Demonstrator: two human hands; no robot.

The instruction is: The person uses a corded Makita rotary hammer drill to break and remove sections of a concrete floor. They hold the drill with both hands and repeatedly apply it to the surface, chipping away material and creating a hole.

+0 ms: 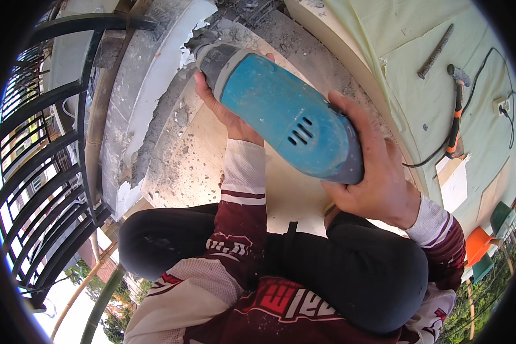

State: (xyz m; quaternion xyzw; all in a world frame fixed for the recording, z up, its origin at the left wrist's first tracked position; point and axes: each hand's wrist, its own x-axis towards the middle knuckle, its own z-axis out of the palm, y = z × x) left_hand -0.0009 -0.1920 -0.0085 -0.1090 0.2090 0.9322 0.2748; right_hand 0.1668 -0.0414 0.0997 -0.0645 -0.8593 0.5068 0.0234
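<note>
A teal power drill or hammer drill (272,103), dusty, with a grey front end and vent slots, is held sideways above the floor. My left hand (223,112) grips it from beneath near the grey front end, fingertips showing on either side. My right hand (372,172) wraps round its rear end. The front end points up and left over the broken, rubble-strewn edge of a plastered ledge (143,109). Whether a bit is fitted is unclear. A black cable (419,164) runs away from near my right hand.
Black railing (40,97) curves along the left. I sit cross-legged on a dusty board (295,206). On a pale green sheet (418,109) at right lie a metal bar (436,51), an orange-handled hammer (455,127) and a socket (501,106) with cables. An orange plastic chair (477,247) stands beyond.
</note>
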